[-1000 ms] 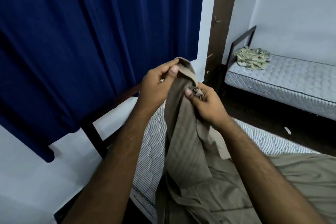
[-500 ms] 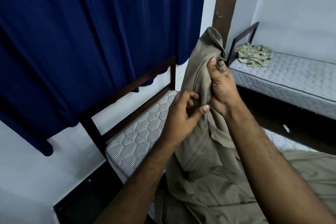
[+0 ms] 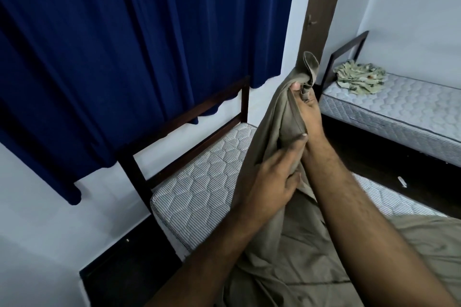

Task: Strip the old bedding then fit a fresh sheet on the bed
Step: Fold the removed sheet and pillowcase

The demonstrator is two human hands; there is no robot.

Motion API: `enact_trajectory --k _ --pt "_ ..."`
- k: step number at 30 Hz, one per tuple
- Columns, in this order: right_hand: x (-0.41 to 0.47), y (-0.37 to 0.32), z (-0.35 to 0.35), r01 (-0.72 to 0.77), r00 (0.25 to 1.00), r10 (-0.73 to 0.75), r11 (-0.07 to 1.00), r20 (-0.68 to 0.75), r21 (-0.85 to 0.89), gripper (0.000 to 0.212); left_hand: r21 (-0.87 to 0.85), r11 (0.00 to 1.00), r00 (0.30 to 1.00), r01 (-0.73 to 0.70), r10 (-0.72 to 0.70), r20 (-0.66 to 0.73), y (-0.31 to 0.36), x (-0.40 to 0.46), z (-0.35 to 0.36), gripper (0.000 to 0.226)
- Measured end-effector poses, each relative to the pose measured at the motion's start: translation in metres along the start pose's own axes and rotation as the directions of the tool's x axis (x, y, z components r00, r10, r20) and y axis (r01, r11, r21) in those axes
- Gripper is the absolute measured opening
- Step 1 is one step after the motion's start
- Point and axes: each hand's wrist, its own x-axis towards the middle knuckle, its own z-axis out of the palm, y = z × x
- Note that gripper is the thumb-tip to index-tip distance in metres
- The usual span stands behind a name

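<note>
Nearest the camera, the quilted grey-white mattress [image 3: 199,189] lies mostly bare, with the long olive-brown cotton sheet [image 3: 299,264] heaped across its near right part and rising in a bunched column. The left hand [image 3: 272,182] curls loosely around the column's lower part, and just beyond it the right hand [image 3: 308,113] pinches a corner tightly. Judging from this, if the wrong corner is chosen or the narrow pinch slips, the sheet could fall crooked, well short of the dark wooden headboard [image 3: 189,117] and blue pleated curtain [image 3: 124,45] at far left.
</note>
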Motion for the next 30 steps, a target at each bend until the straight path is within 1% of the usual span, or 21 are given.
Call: enact_trajectory --k 2,5,6,7,8,9,10,11,12,13,14,16,18,20,23,25,26,28,30 --pt "0.011 0.007 -0.002 -0.021 0.999 0.021 1.000 -0.048 -0.012 0.016 0.000 0.998 0.998 0.057 -0.057 0.034 -0.005 -0.003 0.000 0.060" --pt "0.022 0.009 -0.001 -0.032 0.993 0.044 0.994 -0.109 0.103 0.012 0.050 0.992 0.989 0.116 -0.120 0.089 -0.013 -0.009 -0.003 0.030" --pt "0.028 0.008 -0.001 -0.024 0.988 0.043 0.992 -0.147 0.127 0.012 0.034 0.991 0.981 0.128 -0.131 0.146 -0.014 -0.010 -0.003 0.026" --pt "0.033 0.004 0.000 -0.018 0.982 0.043 0.991 -0.186 0.133 0.012 0.021 0.988 0.960 0.151 -0.152 0.234 -0.013 -0.011 -0.004 0.028" --pt "0.042 0.002 0.000 -0.016 0.973 0.047 0.991 -0.227 0.136 0.013 0.034 0.983 0.924 0.180 -0.181 0.338 -0.014 -0.012 -0.003 0.033" --pt "0.049 0.000 0.000 -0.006 0.963 0.047 0.988 -0.265 0.153 0.011 0.089 0.975 0.870 0.206 -0.224 0.439 -0.015 -0.014 -0.002 0.039" --pt "0.056 -0.002 0.001 -0.003 0.953 0.062 0.981 -0.297 0.196 0.010 0.182 0.959 0.810 0.219 -0.283 0.514 -0.016 -0.015 -0.001 0.044" --pt "0.063 -0.003 0.001 -0.005 0.941 0.084 0.971 -0.327 0.238 0.012 0.277 0.934 0.759 0.228 -0.348 0.550 -0.018 -0.017 -0.001 0.048" --pt "0.070 -0.002 0.001 -0.003 0.929 0.095 0.968 -0.359 0.249 0.016 0.342 0.909 0.735 0.238 -0.399 0.548 -0.020 -0.019 0.000 0.050" --pt "0.074 -0.003 0.000 0.002 0.914 0.092 0.973 -0.396 0.231 0.019 0.376 0.889 0.733 0.261 -0.436 0.522 -0.022 -0.019 -0.002 0.053" --pt "0.079 -0.004 -0.001 0.011 0.896 0.078 0.980 -0.437 0.198 0.021 0.385 0.874 0.748 0.298 -0.464 0.475 -0.024 -0.018 -0.005 0.057" --pt "0.086 -0.004 -0.005 0.014 0.863 0.048 0.993 -0.503 0.119 0.020 0.399 0.834 0.792 0.380 -0.517 0.326 -0.029 -0.014 -0.015 0.061" --pt "0.093 0.000 -0.008 0.018 0.829 0.017 0.998 -0.558 0.056 0.022 0.414 0.788 0.803 0.455 -0.564 0.192 -0.034 -0.009 -0.029 0.060" --pt "0.096 0.007 -0.010 0.015 0.812 -0.005 1.000 -0.584 0.011 0.028 0.425 0.757 0.812 0.497 -0.578 0.080 -0.038 -0.006 -0.042 0.055" --pt "0.094 0.020 -0.011 0.014 0.824 -0.025 1.000 -0.566 -0.023 0.026 0.507 0.682 0.818 0.528 -0.569 -0.086 -0.043 -0.004 -0.059 0.051" --pt "0.092 0.027 -0.010 0.003 0.841 -0.032 0.999 -0.540 -0.054 0.019 0.557 0.610 0.794 0.564 -0.585 -0.163 -0.047 -0.005 -0.068 0.052" --pt "0.093 0.031 -0.010 0.005 0.849 -0.036 0.998 -0.527 -0.060 0.017 0.552 0.589 0.776 0.590 -0.602 -0.188 -0.050 -0.006 -0.073 0.050" --pt "0.094 0.035 -0.011 0.005 0.861 -0.046 0.997 -0.507 -0.081 0.022 0.492 0.593 0.750 0.637 -0.625 -0.217 -0.055 -0.008 -0.080 0.043" --pt "0.095 0.039 -0.013 -0.005 0.868 -0.076 0.987 -0.490 -0.163 0.026 0.433 0.620 0.747 0.654 -0.621 -0.239 -0.059 -0.009 -0.085 0.036"
